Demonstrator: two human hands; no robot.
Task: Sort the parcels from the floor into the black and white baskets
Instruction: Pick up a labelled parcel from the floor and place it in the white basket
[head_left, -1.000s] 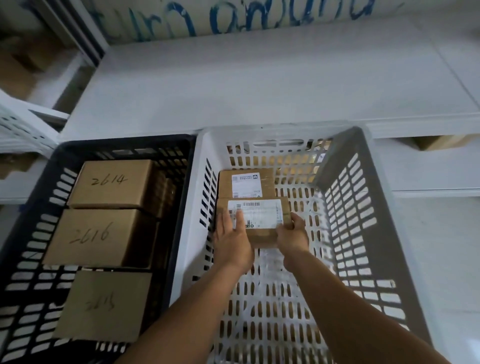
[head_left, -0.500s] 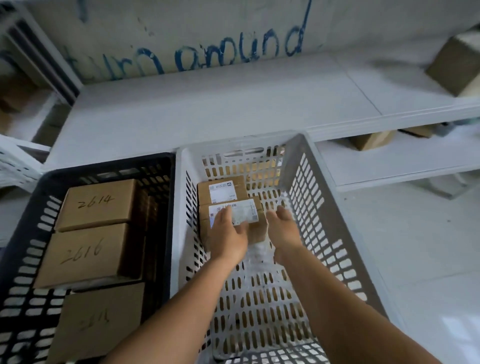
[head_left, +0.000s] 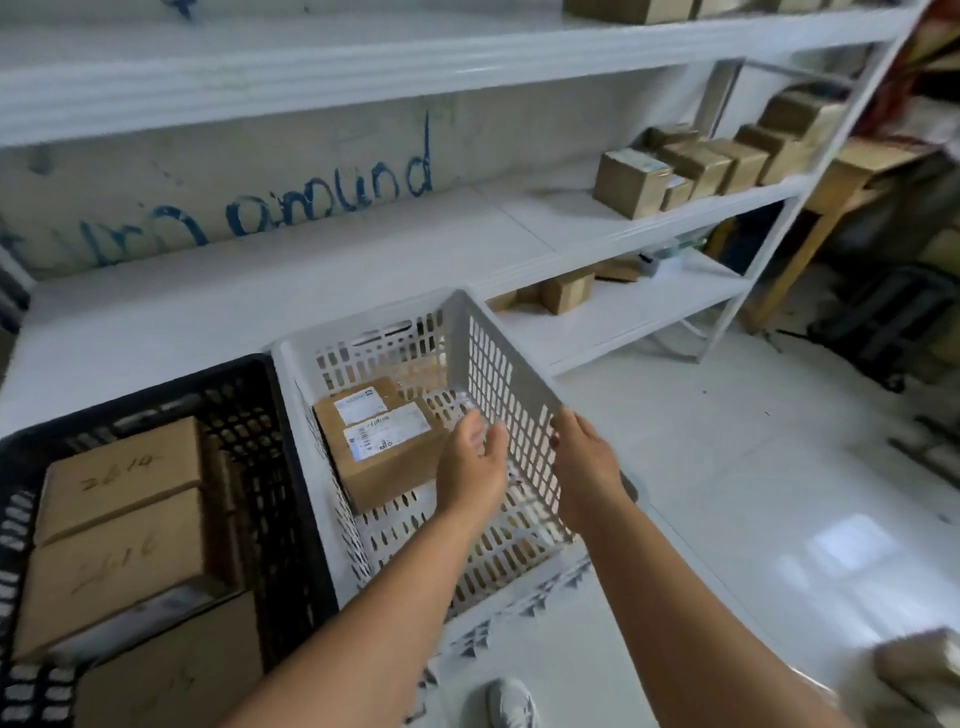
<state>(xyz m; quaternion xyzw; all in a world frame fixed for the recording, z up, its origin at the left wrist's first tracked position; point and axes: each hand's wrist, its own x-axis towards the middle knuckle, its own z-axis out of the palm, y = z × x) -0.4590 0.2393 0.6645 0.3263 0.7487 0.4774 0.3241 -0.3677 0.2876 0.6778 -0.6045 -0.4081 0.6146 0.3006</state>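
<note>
The white basket stands on the floor and holds two brown parcels with white labels against its far left side. Left of it, the black basket carries three brown boxes with handwritten numbers. My left hand hovers open above the white basket, just right of the labelled parcels and clear of them. My right hand is open over the basket's right wall, holding nothing. A blurred parcel lies on the floor at the lower right.
White shelving runs behind the baskets, with several brown boxes on its right end and more on the low shelf. A wooden table and a dark cart stand at the right. My shoe is at the bottom.
Both hands have let go of the labelled parcel, which now rests in the white basket, and have pulled back to the right. The view has swung right and up.
</note>
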